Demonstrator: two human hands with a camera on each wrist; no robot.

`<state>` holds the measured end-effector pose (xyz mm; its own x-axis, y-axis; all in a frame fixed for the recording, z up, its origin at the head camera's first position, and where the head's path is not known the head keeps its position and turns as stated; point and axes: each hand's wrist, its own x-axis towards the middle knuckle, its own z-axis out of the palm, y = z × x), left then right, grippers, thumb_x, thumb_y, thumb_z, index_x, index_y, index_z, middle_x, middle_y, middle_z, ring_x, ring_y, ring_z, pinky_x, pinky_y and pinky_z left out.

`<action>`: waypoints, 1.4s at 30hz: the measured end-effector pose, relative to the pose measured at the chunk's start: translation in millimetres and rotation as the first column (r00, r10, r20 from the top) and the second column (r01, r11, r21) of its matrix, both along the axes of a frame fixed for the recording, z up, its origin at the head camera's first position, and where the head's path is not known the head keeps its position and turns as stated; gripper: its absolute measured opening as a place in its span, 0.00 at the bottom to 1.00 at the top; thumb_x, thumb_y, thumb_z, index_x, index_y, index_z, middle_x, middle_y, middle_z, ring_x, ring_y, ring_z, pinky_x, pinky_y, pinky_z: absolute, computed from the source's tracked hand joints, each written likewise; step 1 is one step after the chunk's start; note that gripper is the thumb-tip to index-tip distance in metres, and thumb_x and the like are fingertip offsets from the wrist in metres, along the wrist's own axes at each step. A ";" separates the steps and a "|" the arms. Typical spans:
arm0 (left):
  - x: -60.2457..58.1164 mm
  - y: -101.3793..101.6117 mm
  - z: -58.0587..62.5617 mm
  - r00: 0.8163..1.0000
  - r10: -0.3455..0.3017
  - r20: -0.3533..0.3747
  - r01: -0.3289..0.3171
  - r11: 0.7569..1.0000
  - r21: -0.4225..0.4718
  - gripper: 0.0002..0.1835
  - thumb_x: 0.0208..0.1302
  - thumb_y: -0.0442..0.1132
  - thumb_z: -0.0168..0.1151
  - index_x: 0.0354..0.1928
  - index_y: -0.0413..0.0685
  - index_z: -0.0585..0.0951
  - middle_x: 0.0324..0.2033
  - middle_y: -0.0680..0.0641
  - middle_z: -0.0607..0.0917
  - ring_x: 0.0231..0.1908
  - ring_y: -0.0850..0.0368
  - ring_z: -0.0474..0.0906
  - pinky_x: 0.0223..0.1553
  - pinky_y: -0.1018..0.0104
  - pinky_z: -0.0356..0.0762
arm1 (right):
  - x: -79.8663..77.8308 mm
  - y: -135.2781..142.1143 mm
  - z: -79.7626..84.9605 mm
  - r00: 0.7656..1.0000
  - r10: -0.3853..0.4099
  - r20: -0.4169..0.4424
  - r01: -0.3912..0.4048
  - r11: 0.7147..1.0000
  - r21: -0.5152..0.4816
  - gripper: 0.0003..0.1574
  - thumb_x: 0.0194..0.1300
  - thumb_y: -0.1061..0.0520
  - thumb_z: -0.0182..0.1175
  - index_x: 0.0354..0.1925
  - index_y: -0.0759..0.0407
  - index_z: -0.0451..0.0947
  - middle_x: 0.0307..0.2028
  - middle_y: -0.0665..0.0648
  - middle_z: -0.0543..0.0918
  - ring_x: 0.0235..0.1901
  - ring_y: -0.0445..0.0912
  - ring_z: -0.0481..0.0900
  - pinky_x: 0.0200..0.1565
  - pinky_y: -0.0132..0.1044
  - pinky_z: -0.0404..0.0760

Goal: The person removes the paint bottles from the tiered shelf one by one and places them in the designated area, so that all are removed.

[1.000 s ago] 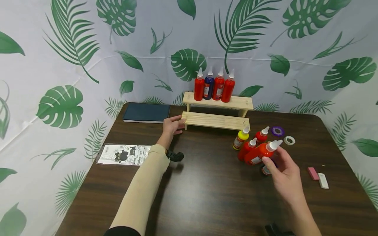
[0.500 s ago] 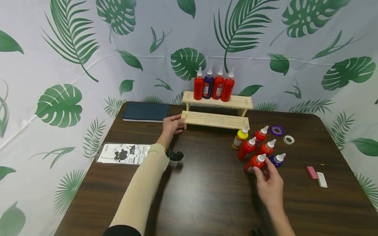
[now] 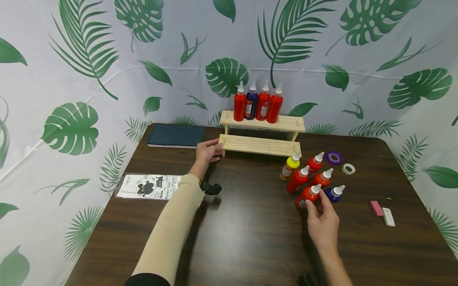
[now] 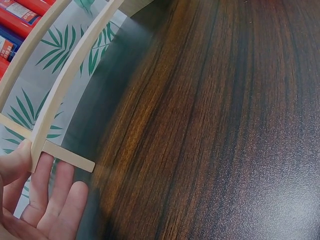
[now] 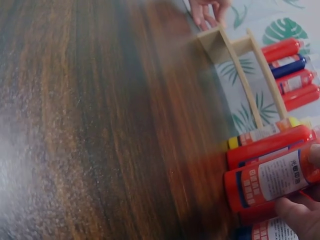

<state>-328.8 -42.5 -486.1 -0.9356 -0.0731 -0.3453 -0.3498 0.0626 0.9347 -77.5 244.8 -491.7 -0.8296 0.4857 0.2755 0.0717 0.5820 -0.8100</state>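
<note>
My left hand [image 3: 207,153] grips the left end of a two-tier wooden shelf [image 3: 260,146], thumb above and fingers under the lower board in the left wrist view. Three red bottles and a blue bottle [image 3: 251,105] with white nozzle caps stand on its upper tier. My right hand [image 3: 323,222] holds a red bottle [image 5: 270,177] between thumb and fingers, upright at the table. Around it stand a yellow bottle [image 3: 290,167], three other red bottles, one of them a red bottle [image 3: 297,180] just behind, and a dark blue bottle [image 3: 334,194] to its right.
A dark notebook [image 3: 176,136] lies at the back left, and a packaged ruler set [image 3: 148,186] nearer me. Purple tape [image 3: 334,157] and white tape [image 3: 348,169] rolls lie behind the bottles. Pink [image 3: 376,208] and white [image 3: 388,217] blocks lie at right. A leaf-print cloth hangs behind.
My right hand has brought the red bottle left and down from a tilted position above the others to upright at the table. My left hand stays on the shelf.
</note>
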 end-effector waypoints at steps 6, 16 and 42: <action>-1.1 -0.2 0.0 1.000 -0.001 0.002 0.001 1.000 0.003 0.19 0.61 0.40 0.67 0.55 0.52 0.82 0.40 0.43 0.87 0.39 0.51 0.86 0.30 0.65 0.84 | 1.5 -0.5 3.1 0.999 -0.019 0.032 0.019 1.000 -0.004 0.35 0.65 0.64 0.60 0.69 0.58 0.64 0.62 0.65 0.73 0.54 0.60 0.77 0.45 0.13 0.69; -3.2 -1.3 -0.5 1.000 -0.003 0.003 0.003 1.000 0.004 0.19 0.61 0.41 0.67 0.56 0.53 0.82 0.40 0.43 0.87 0.39 0.51 0.86 0.31 0.64 0.84 | 5.6 -1.6 49.5 0.991 0.036 -0.129 -0.040 0.999 -0.026 0.37 0.61 0.68 0.63 0.67 0.51 0.68 0.61 0.57 0.75 0.60 0.46 0.74 0.53 0.24 0.73; -0.6 -0.5 -2.9 1.000 -0.002 -0.010 0.003 1.000 0.023 0.19 0.60 0.41 0.68 0.55 0.52 0.83 0.39 0.43 0.87 0.38 0.51 0.86 0.31 0.63 0.84 | -209.8 -9.5 164.3 0.864 0.371 0.341 -0.434 0.892 0.129 0.46 0.71 0.43 0.51 0.76 0.57 0.43 0.70 0.67 0.60 0.66 0.62 0.63 0.62 0.58 0.66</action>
<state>-329.4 -43.0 -489.0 -0.9393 -0.0629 -0.3372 -0.3401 0.0418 0.9395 -287.3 235.4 -327.4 -0.9979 0.0542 0.0367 0.0170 0.7553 -0.6551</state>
